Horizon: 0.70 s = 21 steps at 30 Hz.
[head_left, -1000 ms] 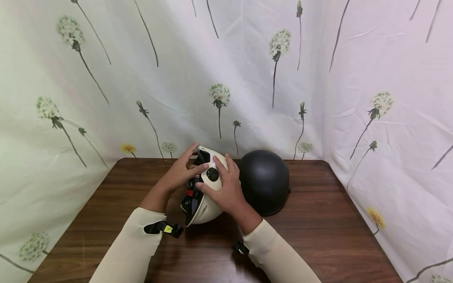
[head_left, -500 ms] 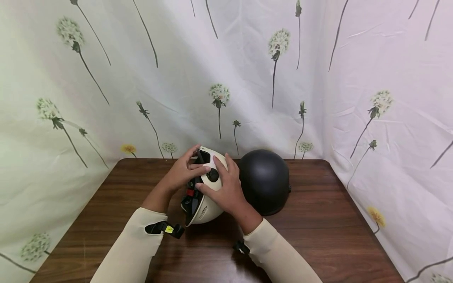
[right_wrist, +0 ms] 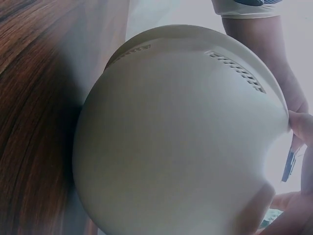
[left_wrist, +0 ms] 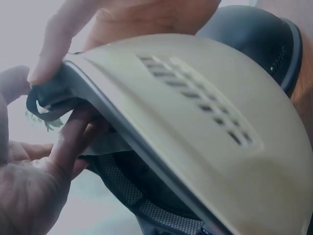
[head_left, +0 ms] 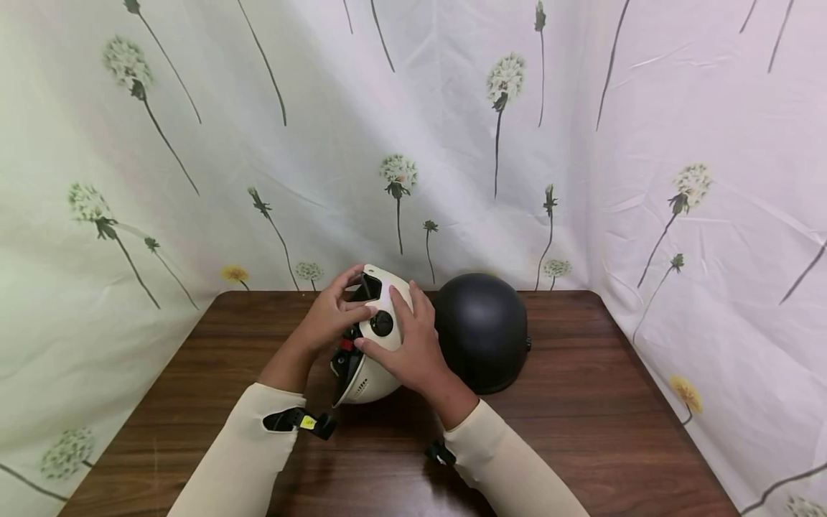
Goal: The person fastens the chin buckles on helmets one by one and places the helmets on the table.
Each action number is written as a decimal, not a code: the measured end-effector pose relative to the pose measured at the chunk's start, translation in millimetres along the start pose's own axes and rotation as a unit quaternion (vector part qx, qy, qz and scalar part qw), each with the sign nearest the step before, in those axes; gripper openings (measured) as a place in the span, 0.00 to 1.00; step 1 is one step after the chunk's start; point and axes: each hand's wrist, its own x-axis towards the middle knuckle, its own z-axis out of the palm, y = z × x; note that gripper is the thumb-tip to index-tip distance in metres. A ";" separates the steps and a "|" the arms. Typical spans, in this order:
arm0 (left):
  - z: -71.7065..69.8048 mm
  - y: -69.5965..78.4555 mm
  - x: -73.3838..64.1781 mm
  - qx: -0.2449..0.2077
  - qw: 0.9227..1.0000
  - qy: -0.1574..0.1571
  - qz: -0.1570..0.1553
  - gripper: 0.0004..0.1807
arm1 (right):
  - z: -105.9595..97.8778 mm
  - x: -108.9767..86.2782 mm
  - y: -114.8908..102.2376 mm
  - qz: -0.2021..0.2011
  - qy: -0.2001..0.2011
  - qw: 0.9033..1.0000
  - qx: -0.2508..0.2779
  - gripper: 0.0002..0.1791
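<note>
A cream helmet (head_left: 371, 384) lies tipped on its side on the table, its open underside facing left. My left hand (head_left: 323, 319) holds its rim, the thumb beside a round black knob (head_left: 382, 323) on the shell and other fingers reaching inside. In the left wrist view, fingers go in under a dark strap loop (left_wrist: 49, 113) at the rim. My right hand (head_left: 416, 352) grips the shell from the right, its fingers spread past the knob and its thumb below it. A red buckle part (head_left: 347, 345) shows among the black straps inside.
A matte black helmet (head_left: 481, 330) sits dome up just right of my right hand. The brown wooden table (head_left: 581, 416) ends at a white curtain (head_left: 310, 215) printed with dandelions. Small black devices are strapped at both wrists.
The cream helmet has turned a little in my hands, its knob and vents shifting slightly left. Both hands keep their hold, and the black helmet stays where it was.
</note>
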 end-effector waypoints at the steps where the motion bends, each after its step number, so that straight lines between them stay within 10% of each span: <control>1: 0.0 0.3 -0.3 -0.005 1.000 -0.002 0.001 0.48 | 0.0 0.3 0.1 -0.001 0.001 1.000 -0.002 0.54; 21: -3.3 13.6 -15.1 -0.022 1.000 -0.017 0.008 0.52 | -3.4 -2.3 -2.5 -0.032 0.010 0.998 -0.055 0.60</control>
